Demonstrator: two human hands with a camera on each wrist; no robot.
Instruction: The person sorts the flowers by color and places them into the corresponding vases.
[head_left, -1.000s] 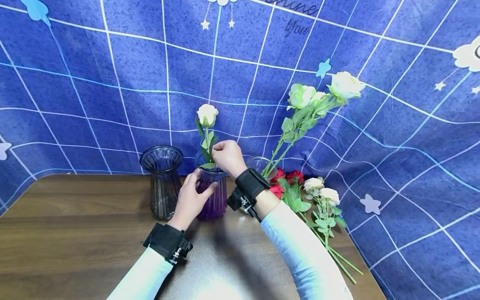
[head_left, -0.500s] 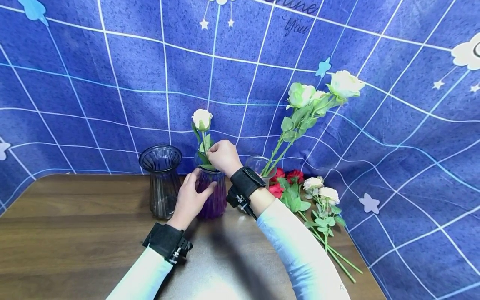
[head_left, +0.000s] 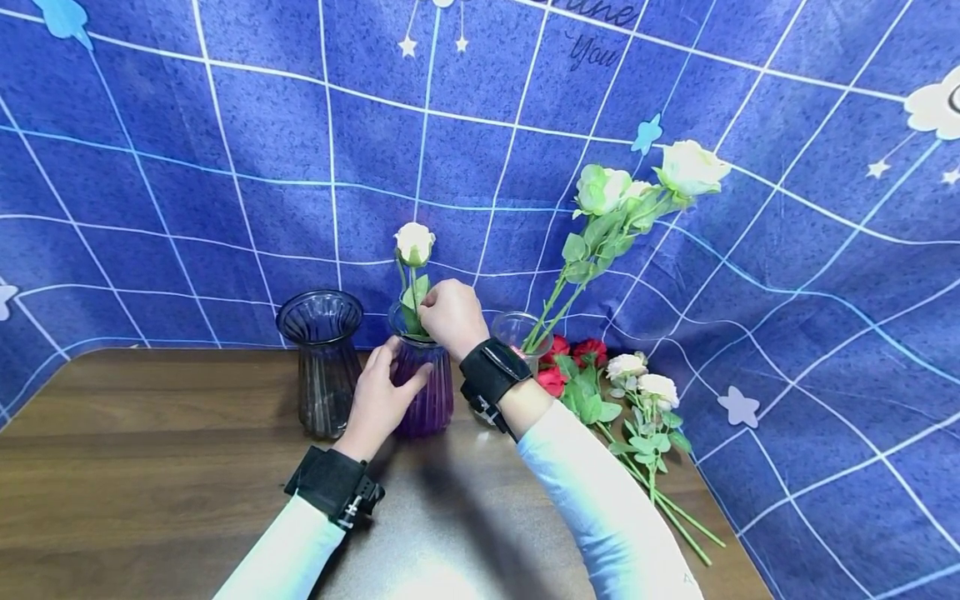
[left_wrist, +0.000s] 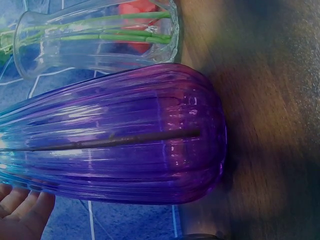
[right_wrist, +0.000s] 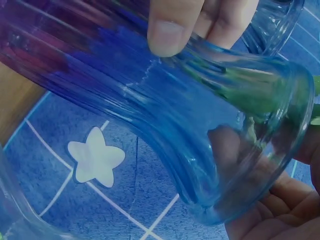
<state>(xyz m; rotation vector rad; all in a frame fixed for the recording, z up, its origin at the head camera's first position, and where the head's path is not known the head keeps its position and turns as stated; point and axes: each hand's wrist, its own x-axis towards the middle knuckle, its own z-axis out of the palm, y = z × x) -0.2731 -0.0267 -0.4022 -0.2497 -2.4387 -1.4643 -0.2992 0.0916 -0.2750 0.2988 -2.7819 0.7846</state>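
A ribbed purple-blue glass vase (head_left: pixel 424 396) stands upright on the table. My left hand (head_left: pixel 381 398) holds it near the neck, thumb on the near side and fingers round the left. Over the mouth, my right hand (head_left: pixel 453 315) pinches the stem of a white rose (head_left: pixel 415 244), whose bloom rises above the rim. The stem (left_wrist: pixel 145 137) reaches down inside the vase, its lower end close to the bottom in the left wrist view. In the right wrist view, green leaves (right_wrist: pixel 255 92) press into the vase's neck, and the left thumb (right_wrist: pixel 170 37) lies on the glass.
A dark grey glass vase (head_left: pixel 322 367) stands to the left. On the right, a clear vase (left_wrist: pixel 100 45) holds several tall pale roses (head_left: pixel 622 196). Red roses (head_left: pixel 553 382) and cream roses (head_left: pixel 658 392) lie at the table's right side. A blue patterned cloth (head_left: pixel 247 167) hangs behind.
The white rose has sunk lower over the vase, leaning left and then back to the right. My right hand moved slightly left, then a little back. My left hand stays on the vase.
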